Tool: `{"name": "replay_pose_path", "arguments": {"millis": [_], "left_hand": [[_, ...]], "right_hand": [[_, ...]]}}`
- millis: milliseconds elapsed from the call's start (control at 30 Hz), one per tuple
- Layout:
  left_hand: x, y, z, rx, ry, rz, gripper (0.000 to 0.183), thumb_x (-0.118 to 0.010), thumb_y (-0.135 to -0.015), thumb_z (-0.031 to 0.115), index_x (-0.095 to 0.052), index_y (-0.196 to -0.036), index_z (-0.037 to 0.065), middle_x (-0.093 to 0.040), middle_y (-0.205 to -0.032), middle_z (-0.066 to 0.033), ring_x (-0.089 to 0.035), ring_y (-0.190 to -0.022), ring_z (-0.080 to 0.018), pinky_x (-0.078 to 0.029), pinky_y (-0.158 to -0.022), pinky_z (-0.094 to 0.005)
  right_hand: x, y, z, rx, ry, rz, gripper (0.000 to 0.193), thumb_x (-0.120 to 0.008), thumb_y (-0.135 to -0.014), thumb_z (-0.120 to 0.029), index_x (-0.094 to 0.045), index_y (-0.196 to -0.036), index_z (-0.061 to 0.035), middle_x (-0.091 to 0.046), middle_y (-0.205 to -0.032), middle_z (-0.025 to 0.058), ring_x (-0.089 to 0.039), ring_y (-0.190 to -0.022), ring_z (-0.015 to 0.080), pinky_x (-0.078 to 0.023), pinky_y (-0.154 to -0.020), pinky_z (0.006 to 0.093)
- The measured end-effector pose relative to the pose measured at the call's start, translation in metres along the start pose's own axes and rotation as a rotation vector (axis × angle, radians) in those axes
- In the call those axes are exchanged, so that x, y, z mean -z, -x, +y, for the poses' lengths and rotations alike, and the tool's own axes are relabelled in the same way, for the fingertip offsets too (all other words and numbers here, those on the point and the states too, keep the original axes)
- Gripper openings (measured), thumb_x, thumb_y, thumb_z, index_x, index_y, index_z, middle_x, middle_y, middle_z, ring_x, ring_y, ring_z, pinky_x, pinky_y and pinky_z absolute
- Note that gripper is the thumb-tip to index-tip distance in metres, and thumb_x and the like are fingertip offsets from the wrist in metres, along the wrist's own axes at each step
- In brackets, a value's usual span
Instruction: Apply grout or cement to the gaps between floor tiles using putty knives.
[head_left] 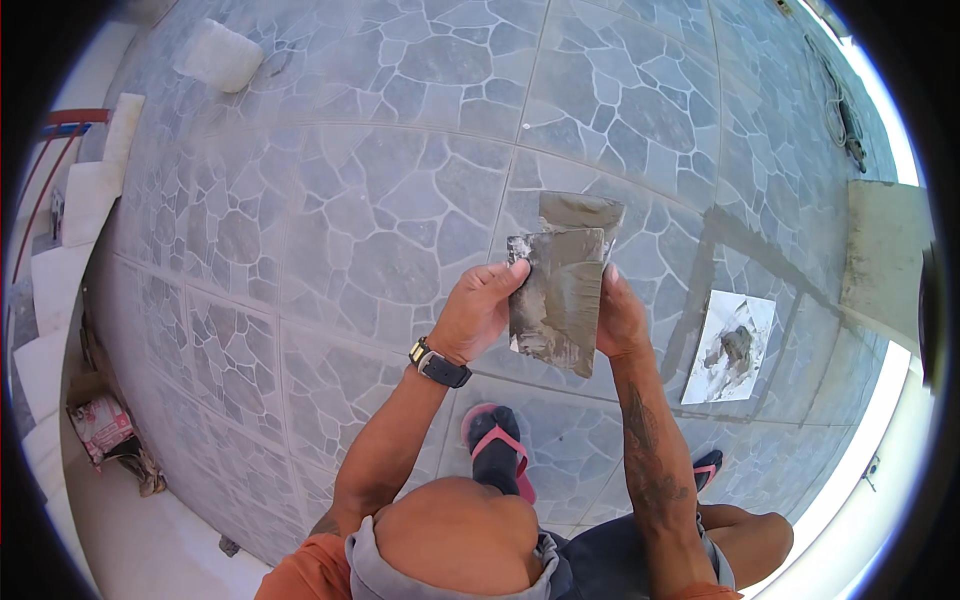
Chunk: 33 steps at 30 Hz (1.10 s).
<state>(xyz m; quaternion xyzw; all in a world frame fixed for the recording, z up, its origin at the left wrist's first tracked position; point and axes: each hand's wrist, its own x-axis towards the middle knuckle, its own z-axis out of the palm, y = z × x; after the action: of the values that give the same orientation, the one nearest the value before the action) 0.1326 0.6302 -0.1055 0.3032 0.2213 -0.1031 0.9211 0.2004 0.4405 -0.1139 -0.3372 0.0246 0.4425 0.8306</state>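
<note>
Coating the held rectangular piece (530, 318) is ridged, smeary grey paste (575, 295).

1 white block (220, 56) upper left, cord (847, 128) upper right, pinkish package (101, 426) lower left.

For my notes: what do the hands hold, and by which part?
The left hand holds a grey-smeared plate by its left edge; the right hand is at the right edge, grip hidden.

A grey stone-patterned floor (370, 200) borders, apparently, a pale wall (862, 505).
</note>
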Motion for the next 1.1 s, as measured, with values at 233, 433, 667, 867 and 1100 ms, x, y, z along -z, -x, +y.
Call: {"name": "replay_pose_path", "arguments": {"millis": [233, 433, 667, 867, 1100], "left_hand": [[-0.028, -0.018, -0.012, 0.188, 0.004, -0.158, 0.026, -0.055, -0.099, 0.023, -0.066, -0.097, -0.001, -0.067, -0.095, -0.0047, -0.061, -0.086, -0.0099, -0.048, -0.081, -0.029], [-0.033, -0.042, -0.022, 0.251, -0.03, -0.124, 0.025, -0.053, -0.101, 0.026, -0.064, -0.094, 0.004, -0.066, -0.092, -0.0017, -0.061, -0.082, -0.0089, -0.049, -0.075, -0.0267], [-0.026, -0.079, -0.01, 0.068, -0.197, 0.013, 0.028, -0.05, -0.102, 0.029, -0.061, -0.109, 0.005, -0.065, -0.099, -0.0011, -0.061, -0.087, -0.0081, -0.051, -0.076, -0.0269], [-0.017, -0.085, -0.004, -0.019, -0.229, 0.082, 0.028, -0.05, -0.101, 0.026, -0.057, -0.117, 0.003, -0.064, -0.104, -0.0021, -0.06, -0.09, -0.009, -0.05, -0.08, -0.0263], [0.002, -0.073, 0.014, -0.131, -0.252, 0.135, 0.026, -0.049, -0.101, 0.019, -0.056, -0.119, 0.003, -0.063, -0.104, -0.0009, -0.058, -0.088, -0.0069, -0.049, -0.078, -0.0249]], "right_hand": [[0.018, 0.017, -0.016, 0.162, -0.009, 0.044, 0.074, -0.056, -0.09, -0.049, -0.04, -0.138, 0.0046, -0.051, -0.135, 0.0193, -0.052, -0.123, 0.0319, -0.04, -0.105, 0.0437], [0.038, 0.023, -0.05, 0.416, -0.309, 0.355, 0.065, -0.053, -0.09, -0.041, -0.043, -0.136, 0.0042, -0.052, -0.131, 0.0262, -0.055, -0.118, 0.0362, -0.046, -0.097, 0.0436], [0.071, 0.065, -0.162, 0.089, 0.051, 0.405, 0.062, -0.037, -0.091, -0.041, -0.041, -0.137, 0.0004, -0.055, -0.118, 0.0355, -0.062, -0.08, 0.0292, -0.047, -0.051, 0.0313], [0.061, 0.043, -0.197, -0.106, 0.249, 0.166, 0.056, -0.031, -0.1, -0.042, -0.041, -0.135, -0.0001, -0.061, -0.107, 0.0324, -0.064, -0.072, 0.0222, -0.044, -0.042, 0.0259], [0.029, -0.002, -0.171, -0.233, 0.701, 0.041, 0.053, -0.049, -0.096, -0.038, -0.046, -0.129, 0.0043, -0.064, -0.103, 0.0285, -0.067, -0.072, 0.021, -0.054, -0.057, 0.0305]]}}
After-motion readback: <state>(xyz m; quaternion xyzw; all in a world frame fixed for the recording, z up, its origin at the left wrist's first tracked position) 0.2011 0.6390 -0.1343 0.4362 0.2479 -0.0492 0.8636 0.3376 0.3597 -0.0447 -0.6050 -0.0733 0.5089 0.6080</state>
